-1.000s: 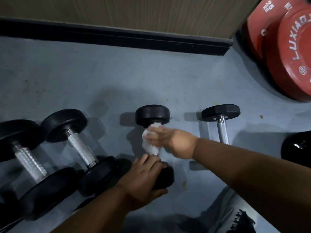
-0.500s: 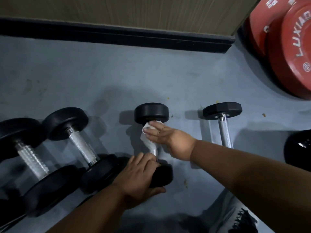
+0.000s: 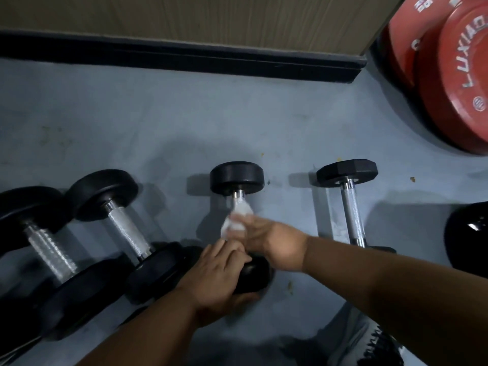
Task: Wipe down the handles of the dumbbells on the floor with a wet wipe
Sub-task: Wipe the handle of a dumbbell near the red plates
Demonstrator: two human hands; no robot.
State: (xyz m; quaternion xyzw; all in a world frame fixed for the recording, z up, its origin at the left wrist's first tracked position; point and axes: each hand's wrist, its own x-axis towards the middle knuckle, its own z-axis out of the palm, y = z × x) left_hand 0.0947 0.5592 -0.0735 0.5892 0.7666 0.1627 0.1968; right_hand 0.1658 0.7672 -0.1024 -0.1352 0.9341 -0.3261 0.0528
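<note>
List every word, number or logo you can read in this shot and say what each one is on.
"LUXIAO", partly cut off at the frame edge: raised letters on the front red weight plate.
A small round logo on the same plate: too small to read.
White markings on the rear red weight plate, probably a number: blurred and cropped, unreadable.
The dumbbells and the wet wipe show no legible text.

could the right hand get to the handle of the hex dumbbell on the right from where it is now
Probably yes. The right hand is busy with the wipe, but the hex dumbbell's handle lies bare just beside it, with only open floor between.
</note>
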